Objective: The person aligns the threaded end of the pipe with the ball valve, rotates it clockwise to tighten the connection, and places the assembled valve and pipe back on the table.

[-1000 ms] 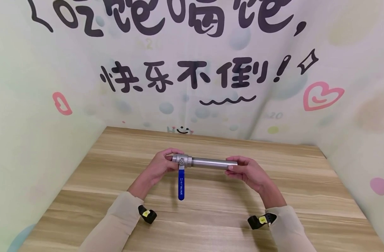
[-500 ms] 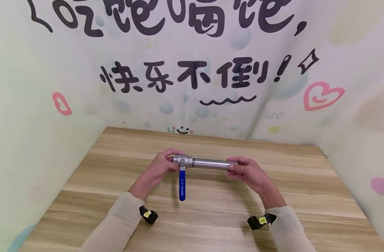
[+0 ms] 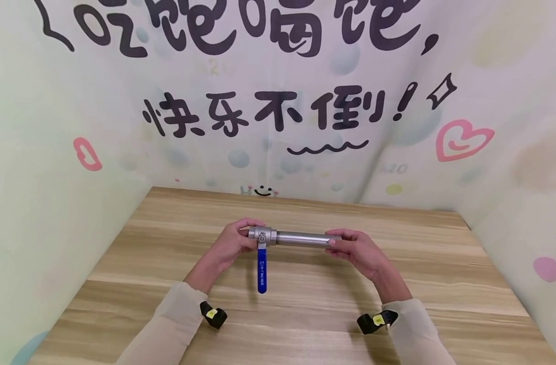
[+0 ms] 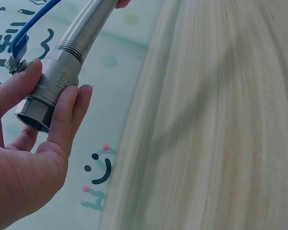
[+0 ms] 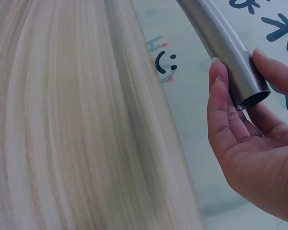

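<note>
Above the wooden table [image 3: 282, 324], the left hand [image 3: 229, 246] grips the metal ball valve [image 3: 264, 235] with its thumb near the lever pivot. The valve's left port is open. The blue lever [image 3: 262, 271] extends crosswise toward the person. The right port receives the threaded end of the steel pipe [image 3: 301, 239], threads partly exposed. The right hand [image 3: 360, 252] pinches the pipe's hollow right end.

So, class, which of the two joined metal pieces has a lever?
The valve, gripped by the left hand: its blue lever sets it apart from the pipe, which has none and is gripped by the right hand.
</note>
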`<state>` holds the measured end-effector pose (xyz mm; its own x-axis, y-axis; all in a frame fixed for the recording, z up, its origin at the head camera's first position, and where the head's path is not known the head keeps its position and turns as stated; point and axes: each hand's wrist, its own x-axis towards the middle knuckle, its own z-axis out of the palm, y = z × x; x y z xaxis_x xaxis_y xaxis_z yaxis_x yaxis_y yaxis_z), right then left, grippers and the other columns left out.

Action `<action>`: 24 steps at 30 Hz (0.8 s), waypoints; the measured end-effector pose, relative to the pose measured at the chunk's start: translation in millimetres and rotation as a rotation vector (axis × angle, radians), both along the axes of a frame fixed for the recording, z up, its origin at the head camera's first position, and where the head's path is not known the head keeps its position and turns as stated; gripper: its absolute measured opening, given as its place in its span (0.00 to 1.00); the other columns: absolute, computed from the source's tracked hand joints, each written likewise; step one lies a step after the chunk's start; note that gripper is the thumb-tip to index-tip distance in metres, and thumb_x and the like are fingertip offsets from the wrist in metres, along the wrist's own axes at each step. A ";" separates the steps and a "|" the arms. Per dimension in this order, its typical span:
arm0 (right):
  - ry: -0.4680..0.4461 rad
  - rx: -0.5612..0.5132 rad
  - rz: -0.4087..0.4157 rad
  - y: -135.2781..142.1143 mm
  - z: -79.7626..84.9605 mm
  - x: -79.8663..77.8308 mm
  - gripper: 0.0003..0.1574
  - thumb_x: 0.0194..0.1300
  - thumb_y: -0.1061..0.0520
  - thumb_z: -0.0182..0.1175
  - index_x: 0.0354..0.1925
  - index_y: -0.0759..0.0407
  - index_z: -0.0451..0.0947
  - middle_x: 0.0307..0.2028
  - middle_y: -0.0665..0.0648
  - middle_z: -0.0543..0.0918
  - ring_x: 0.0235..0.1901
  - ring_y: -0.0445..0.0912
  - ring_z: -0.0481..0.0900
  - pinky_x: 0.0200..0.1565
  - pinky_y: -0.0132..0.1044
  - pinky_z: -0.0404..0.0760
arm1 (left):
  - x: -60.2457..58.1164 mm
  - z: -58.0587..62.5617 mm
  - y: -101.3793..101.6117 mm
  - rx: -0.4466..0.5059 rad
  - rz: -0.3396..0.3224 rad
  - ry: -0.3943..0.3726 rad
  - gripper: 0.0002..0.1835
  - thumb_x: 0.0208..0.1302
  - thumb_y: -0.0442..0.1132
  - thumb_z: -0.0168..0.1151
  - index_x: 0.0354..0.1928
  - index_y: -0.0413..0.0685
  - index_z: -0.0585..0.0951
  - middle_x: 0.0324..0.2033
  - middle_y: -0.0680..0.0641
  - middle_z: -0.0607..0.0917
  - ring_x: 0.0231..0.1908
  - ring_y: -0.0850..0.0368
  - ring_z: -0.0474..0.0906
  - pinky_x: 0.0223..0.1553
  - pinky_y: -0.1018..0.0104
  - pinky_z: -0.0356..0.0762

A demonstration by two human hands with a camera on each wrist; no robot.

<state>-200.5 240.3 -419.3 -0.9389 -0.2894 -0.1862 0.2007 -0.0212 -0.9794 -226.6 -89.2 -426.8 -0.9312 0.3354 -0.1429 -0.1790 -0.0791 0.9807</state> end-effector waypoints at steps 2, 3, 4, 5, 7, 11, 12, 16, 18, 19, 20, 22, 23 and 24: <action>0.003 0.008 0.004 -0.3 0.8 0.2 0.29 0.63 0.62 0.62 0.59 0.76 0.69 0.47 0.60 0.78 0.41 0.48 0.85 0.48 0.38 0.82 | 0.0 -0.9 0.1 0.001 -0.001 0.002 0.31 0.44 0.18 0.60 0.57 0.33 0.75 0.50 0.40 0.81 0.41 0.52 0.77 0.38 0.64 0.77; 0.003 0.010 0.002 -0.5 1.1 0.2 0.30 0.62 0.63 0.63 0.59 0.75 0.69 0.48 0.61 0.78 0.41 0.48 0.85 0.47 0.38 0.82 | -0.1 -1.4 0.3 0.003 -0.002 0.003 0.31 0.45 0.18 0.60 0.57 0.34 0.76 0.50 0.40 0.81 0.41 0.52 0.77 0.38 0.64 0.77; 0.004 0.014 0.005 -0.5 1.5 0.1 0.31 0.61 0.64 0.63 0.60 0.75 0.69 0.48 0.62 0.77 0.40 0.48 0.85 0.48 0.38 0.82 | -0.2 -2.0 0.4 0.004 -0.003 0.004 0.31 0.44 0.18 0.60 0.57 0.34 0.76 0.50 0.40 0.81 0.41 0.52 0.77 0.38 0.64 0.77; 0.005 0.016 0.008 -0.5 1.8 -0.1 0.31 0.61 0.64 0.63 0.60 0.75 0.68 0.49 0.63 0.76 0.40 0.48 0.84 0.48 0.38 0.82 | -0.2 -2.6 0.5 0.006 -0.004 0.003 0.30 0.45 0.18 0.60 0.56 0.35 0.76 0.50 0.39 0.80 0.41 0.52 0.77 0.38 0.64 0.77; 0.004 0.024 0.012 -0.7 2.1 -0.6 0.32 0.59 0.65 0.64 0.60 0.75 0.67 0.49 0.63 0.76 0.40 0.47 0.84 0.48 0.38 0.82 | 0.0 -3.8 0.6 0.010 -0.003 -0.002 0.30 0.45 0.18 0.60 0.56 0.35 0.77 0.50 0.39 0.80 0.41 0.52 0.77 0.39 0.63 0.76; 0.008 0.024 0.021 -1.2 1.4 -1.9 0.31 0.60 0.66 0.63 0.60 0.75 0.67 0.49 0.62 0.76 0.40 0.48 0.84 0.48 0.39 0.82 | 0.7 -4.6 0.1 0.011 0.006 -0.010 0.30 0.44 0.18 0.60 0.55 0.36 0.77 0.50 0.39 0.80 0.41 0.51 0.77 0.41 0.60 0.76; 0.009 0.023 0.021 -1.4 1.1 -2.1 0.31 0.60 0.66 0.63 0.60 0.75 0.68 0.49 0.62 0.76 0.40 0.48 0.84 0.48 0.39 0.82 | 0.8 -4.5 -0.1 0.011 0.009 -0.011 0.30 0.44 0.18 0.60 0.55 0.36 0.78 0.50 0.39 0.80 0.41 0.52 0.77 0.42 0.59 0.76; 0.012 0.018 0.017 -2.2 0.2 -2.5 0.30 0.61 0.65 0.63 0.59 0.74 0.68 0.48 0.61 0.77 0.39 0.48 0.85 0.49 0.40 0.82 | 0.5 -2.9 -1.0 0.009 0.010 -0.011 0.30 0.43 0.19 0.60 0.54 0.36 0.78 0.48 0.40 0.81 0.41 0.52 0.77 0.41 0.59 0.77; 0.014 0.017 0.012 -2.5 0.0 -2.6 0.30 0.61 0.64 0.63 0.59 0.74 0.68 0.47 0.61 0.78 0.39 0.47 0.85 0.48 0.39 0.82 | 0.1 -1.6 -1.3 0.011 0.007 -0.009 0.30 0.44 0.18 0.60 0.54 0.36 0.77 0.48 0.41 0.81 0.40 0.52 0.77 0.41 0.60 0.77; 0.013 0.016 0.009 -2.3 -0.3 -2.5 0.30 0.61 0.64 0.63 0.59 0.75 0.69 0.47 0.61 0.78 0.39 0.47 0.85 0.47 0.39 0.82 | -0.1 -1.4 -1.0 0.013 0.004 -0.011 0.29 0.44 0.18 0.59 0.55 0.36 0.77 0.48 0.41 0.81 0.40 0.52 0.77 0.41 0.60 0.77; 0.015 0.016 0.008 -2.0 -0.3 -2.4 0.30 0.61 0.64 0.63 0.59 0.75 0.69 0.47 0.61 0.78 0.39 0.47 0.85 0.47 0.38 0.82 | -0.2 -1.1 -0.8 0.015 0.002 -0.012 0.29 0.44 0.18 0.59 0.55 0.35 0.77 0.48 0.41 0.81 0.40 0.52 0.77 0.40 0.60 0.77; 0.019 0.018 0.008 -1.7 0.1 -2.3 0.29 0.62 0.63 0.63 0.59 0.74 0.69 0.46 0.60 0.78 0.39 0.47 0.85 0.46 0.38 0.82 | -0.5 -0.8 -0.3 0.015 0.000 -0.013 0.29 0.44 0.18 0.59 0.55 0.35 0.77 0.48 0.41 0.81 0.41 0.52 0.77 0.40 0.61 0.77; 0.019 0.018 0.005 -1.8 0.5 -2.2 0.29 0.62 0.63 0.63 0.59 0.74 0.69 0.46 0.60 0.79 0.39 0.47 0.85 0.46 0.37 0.82 | -0.7 -0.6 -0.1 0.015 -0.001 -0.014 0.29 0.44 0.18 0.59 0.55 0.35 0.77 0.49 0.40 0.81 0.41 0.52 0.77 0.40 0.61 0.77; 0.019 0.018 0.005 -1.8 1.1 -2.1 0.29 0.62 0.63 0.63 0.59 0.74 0.69 0.46 0.60 0.79 0.39 0.47 0.85 0.46 0.37 0.82 | -0.9 -0.6 0.1 0.016 -0.001 -0.016 0.30 0.44 0.18 0.59 0.55 0.35 0.77 0.49 0.40 0.81 0.41 0.52 0.77 0.40 0.62 0.77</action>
<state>-202.6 238.5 -418.2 -0.9410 -0.2904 -0.1735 0.1819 -0.0022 -0.9833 -227.5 -89.1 -427.4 -0.9285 0.3386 -0.1524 -0.1947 -0.0946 0.9763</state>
